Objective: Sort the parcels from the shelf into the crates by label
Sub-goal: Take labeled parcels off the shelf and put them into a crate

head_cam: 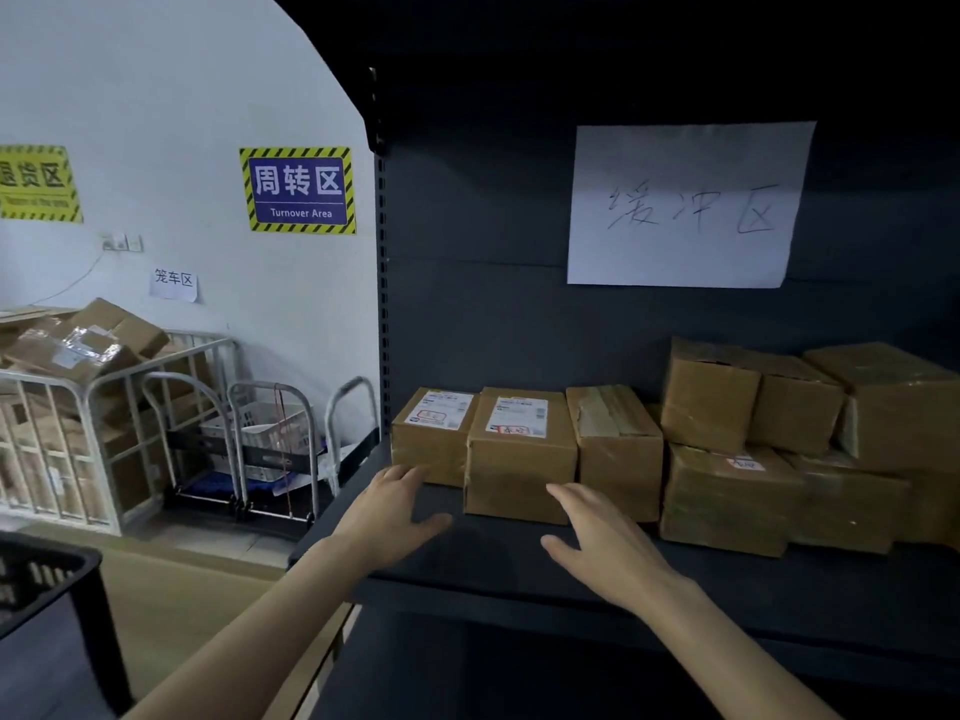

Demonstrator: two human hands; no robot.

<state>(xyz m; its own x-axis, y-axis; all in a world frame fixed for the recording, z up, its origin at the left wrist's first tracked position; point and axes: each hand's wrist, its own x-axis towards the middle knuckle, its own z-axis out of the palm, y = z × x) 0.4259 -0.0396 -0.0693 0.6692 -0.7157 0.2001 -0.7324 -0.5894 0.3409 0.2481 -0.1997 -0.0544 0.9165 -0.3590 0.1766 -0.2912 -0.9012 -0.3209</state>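
Several brown cardboard parcels stand on a dark shelf [498,569]. The nearest one, a labelled parcel [519,459], sits forward of its neighbours, with another labelled parcel [434,436] to its left and a taped parcel [618,449] to its right. My left hand [395,511] reaches in with straight fingers, fingertips close to the left parcel's front corner. My right hand [597,537] is spread open just in front of the nearest parcel's lower right corner. Neither hand holds anything.
More stacked parcels [779,449] fill the shelf's right side under a handwritten paper sign [685,205]. To the left are a metal cage [78,407] full of boxes, folded trolleys [270,449] and a black crate [47,579] at the lower left.
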